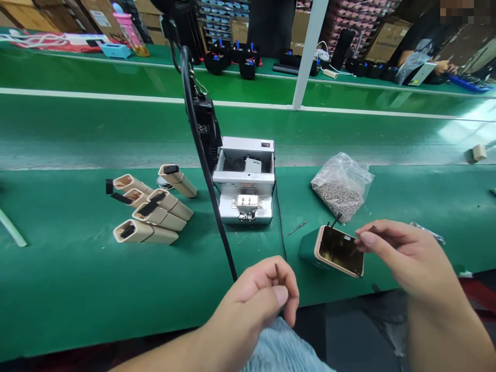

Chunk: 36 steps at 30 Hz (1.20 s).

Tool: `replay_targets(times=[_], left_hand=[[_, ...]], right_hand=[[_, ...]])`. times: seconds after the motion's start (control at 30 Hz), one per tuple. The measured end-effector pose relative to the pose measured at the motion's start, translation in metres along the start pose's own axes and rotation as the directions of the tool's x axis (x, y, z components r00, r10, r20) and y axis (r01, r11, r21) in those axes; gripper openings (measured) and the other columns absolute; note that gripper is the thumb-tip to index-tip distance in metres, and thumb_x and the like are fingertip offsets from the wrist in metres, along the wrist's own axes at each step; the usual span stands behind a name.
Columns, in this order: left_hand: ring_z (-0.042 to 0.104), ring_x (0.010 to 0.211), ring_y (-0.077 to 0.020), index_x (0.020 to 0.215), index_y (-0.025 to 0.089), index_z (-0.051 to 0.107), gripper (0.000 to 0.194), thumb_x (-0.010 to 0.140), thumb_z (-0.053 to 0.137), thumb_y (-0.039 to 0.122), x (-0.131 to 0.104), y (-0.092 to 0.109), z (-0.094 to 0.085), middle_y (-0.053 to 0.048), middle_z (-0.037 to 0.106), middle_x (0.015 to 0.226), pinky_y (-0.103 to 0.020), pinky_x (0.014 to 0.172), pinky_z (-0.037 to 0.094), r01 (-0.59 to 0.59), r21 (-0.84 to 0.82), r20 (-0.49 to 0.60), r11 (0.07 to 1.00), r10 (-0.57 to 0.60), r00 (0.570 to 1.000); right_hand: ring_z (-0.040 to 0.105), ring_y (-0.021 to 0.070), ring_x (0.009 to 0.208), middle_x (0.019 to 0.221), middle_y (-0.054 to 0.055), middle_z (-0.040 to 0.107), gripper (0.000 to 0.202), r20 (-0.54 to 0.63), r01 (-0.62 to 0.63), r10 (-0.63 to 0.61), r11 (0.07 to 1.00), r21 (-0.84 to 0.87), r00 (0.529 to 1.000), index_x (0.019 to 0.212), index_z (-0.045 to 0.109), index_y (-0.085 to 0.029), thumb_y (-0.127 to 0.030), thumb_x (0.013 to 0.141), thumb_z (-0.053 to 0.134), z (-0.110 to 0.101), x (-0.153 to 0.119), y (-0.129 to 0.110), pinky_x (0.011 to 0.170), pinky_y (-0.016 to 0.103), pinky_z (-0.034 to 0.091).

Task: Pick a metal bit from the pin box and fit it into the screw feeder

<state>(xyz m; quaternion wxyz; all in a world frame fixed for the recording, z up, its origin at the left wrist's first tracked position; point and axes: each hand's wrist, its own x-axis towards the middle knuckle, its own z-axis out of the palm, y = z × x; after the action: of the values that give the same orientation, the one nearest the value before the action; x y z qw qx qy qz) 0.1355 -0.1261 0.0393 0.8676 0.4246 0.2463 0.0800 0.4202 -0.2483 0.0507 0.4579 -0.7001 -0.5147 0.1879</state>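
My left hand (258, 295) is closed near the table's front edge, its fingers curled around a small dark strip (277, 269) whose tip sticks up. Over on the right, my right hand (411, 254) pinches another small dark strip (372, 229) between thumb and fingers. Its fingertips are at the right rim of an open green box (309, 245) with a pale rim and a dark inside. Thin black pieces (336, 220) stick up at the box's far edge. I cannot make out exactly what the strips are.
A grey screw feeder (246, 182) stands mid-table behind a black cable (202, 155). A bag of small metal screws (340, 192) and a driver bit (296, 228) lie right of it. Several beige housings (155, 233) stand left. Across the bench a co-worker's hand (443, 66) shows.
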Motion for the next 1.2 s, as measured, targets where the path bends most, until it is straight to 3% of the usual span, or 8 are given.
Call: replay_targets(times=[0.1, 0.17, 0.27, 0.37, 0.6, 1.2], left_hand=[[0.028, 0.058, -0.0092, 0.086, 0.02, 0.058, 0.029, 0.094, 0.075, 0.043, 0.01, 0.003, 0.012, 0.008, 0.045, 0.063, -0.025, 0.058, 0.025, 0.002, -0.001, -0.053, 1.0, -0.002, 0.999], [0.03, 0.058, -0.0083, 0.09, 0.018, 0.062, 0.026, 0.09, 0.08, 0.037, 0.017, 0.004, 0.02, 0.01, 0.043, 0.064, -0.024, 0.058, 0.027, 0.01, 0.043, -0.07, 0.999, -0.007, 0.998], [0.033, 0.056, -0.0073, 0.105, 0.017, 0.07, 0.025, 0.086, 0.08, 0.026, 0.025, 0.006, 0.033, 0.011, 0.045, 0.064, -0.024, 0.057, 0.03, 0.043, 0.097, -0.047, 0.994, -0.039, 0.998], [0.035, 0.054, -0.007, 0.104, 0.016, 0.072, 0.02, 0.086, 0.076, 0.024, 0.029, 0.009, 0.045, 0.011, 0.046, 0.062, -0.024, 0.055, 0.031, 0.044, 0.134, -0.016, 0.99, -0.043, 0.999], [0.032, 0.053, -0.0073, 0.092, 0.016, 0.07, 0.015, 0.088, 0.074, 0.029, 0.025, 0.014, 0.059, 0.011, 0.041, 0.058, -0.023, 0.051, 0.027, 0.011, 0.134, 0.047, 0.991, -0.018, 0.999], [0.032, 0.055, -0.0073, 0.089, 0.016, 0.067, 0.013, 0.09, 0.071, 0.029, 0.02, 0.019, 0.058, 0.01, 0.042, 0.059, -0.022, 0.052, 0.027, -0.004, 0.132, 0.055, 0.991, -0.004, 0.999]], right_hand=[[0.074, 0.0161, 0.072, 0.087, 0.003, 0.075, 0.014, -0.179, -0.021, 0.065, 0.971, 0.237, 0.982, 0.104, 0.08, -0.023, -0.037, 0.106, 0.083, 0.008, -0.01, 0.007, 0.068, 0.019, 0.066], [0.073, 0.0158, 0.07, 0.084, 0.002, 0.073, 0.019, -0.242, -0.011, 0.114, 0.921, 0.39, 0.963, 0.103, 0.078, -0.024, -0.041, 0.103, 0.086, 0.015, -0.016, 0.004, 0.064, 0.019, 0.066], [0.07, 0.0138, 0.064, 0.082, 0.002, 0.072, 0.022, -0.249, -0.017, 0.183, 0.836, 0.549, 0.951, 0.1, 0.075, -0.024, -0.041, 0.1, 0.089, 0.023, -0.022, -0.009, 0.059, 0.016, 0.063], [0.068, 0.013, 0.06, 0.081, 0.003, 0.072, 0.025, -0.208, -0.042, 0.219, 0.777, 0.628, 0.953, 0.099, 0.074, -0.023, -0.04, 0.099, 0.091, 0.03, -0.029, -0.025, 0.057, 0.016, 0.062], [0.067, 0.0121, 0.059, 0.084, 0.004, 0.073, 0.023, -0.122, -0.094, 0.248, 0.709, 0.699, 0.961, 0.101, 0.075, -0.023, -0.037, 0.098, 0.093, 0.035, -0.041, -0.041, 0.059, 0.016, 0.062], [0.068, 0.0107, 0.059, 0.086, 0.004, 0.075, 0.017, -0.104, -0.111, 0.252, 0.709, 0.696, 0.962, 0.108, 0.079, -0.025, -0.035, 0.099, 0.09, 0.04, -0.044, -0.043, 0.059, 0.014, 0.061]])
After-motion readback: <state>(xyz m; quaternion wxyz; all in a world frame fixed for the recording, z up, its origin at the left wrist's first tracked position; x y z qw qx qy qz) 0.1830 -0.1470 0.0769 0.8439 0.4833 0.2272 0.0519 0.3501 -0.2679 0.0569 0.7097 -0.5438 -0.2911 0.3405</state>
